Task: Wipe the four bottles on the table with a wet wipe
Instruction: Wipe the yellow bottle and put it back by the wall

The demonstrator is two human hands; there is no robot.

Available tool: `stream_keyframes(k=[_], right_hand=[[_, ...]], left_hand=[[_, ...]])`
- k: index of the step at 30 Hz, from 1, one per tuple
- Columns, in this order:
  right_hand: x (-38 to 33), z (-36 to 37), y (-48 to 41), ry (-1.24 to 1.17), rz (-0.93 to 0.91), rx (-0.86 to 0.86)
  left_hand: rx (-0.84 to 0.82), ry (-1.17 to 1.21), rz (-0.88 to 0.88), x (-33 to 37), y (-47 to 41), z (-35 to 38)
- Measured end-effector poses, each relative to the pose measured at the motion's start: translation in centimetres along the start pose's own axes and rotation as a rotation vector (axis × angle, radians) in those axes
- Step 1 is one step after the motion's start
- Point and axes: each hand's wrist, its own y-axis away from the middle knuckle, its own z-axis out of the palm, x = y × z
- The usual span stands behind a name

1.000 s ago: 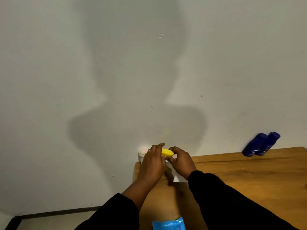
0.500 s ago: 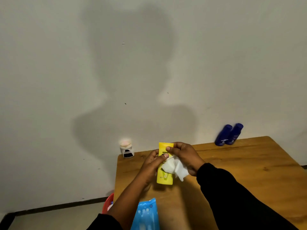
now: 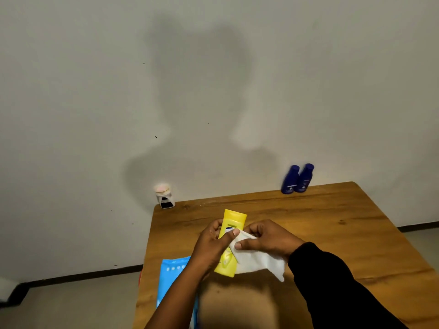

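A single wide-angle camera worn on the person's head looks forward and down. It faces a plain pale wall, which fills well over the upper half of the frame. The brown wooden surface runs away from the viewer to meet it. The left hand and right hand lie close under the lens at lower centre, holding a yellow plastic bottle and a white wet wipe. Two dark blue plastic bottles at the far edge look small. A strip of grey floor shows at lower left.
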Motion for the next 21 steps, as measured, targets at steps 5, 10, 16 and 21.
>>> stream_keyframes(k=[5, 10, 16, 21], right_hand=[[1.2, -1.6, 3.0, 0.032, 0.136, -0.045], [2.8, -2.0, 5.3, -0.213, 0.264, -0.116], [4.3, -1.4, 6.7, -0.630, 0.207, 0.107], [3.8, -1.6, 7.2, -0.844, 0.139, 0.327]], left_hand=[[0.046, 0.060, -0.077, -0.7, 2.6, 2.7], [0.069, 0.076, -0.106, -0.9, 3.9, 4.2], [0.095, 0.175, -0.124, -0.2, 4.8, 4.9], [0.117, 0.123, -0.101, -0.2, 5.0, 4.8]])
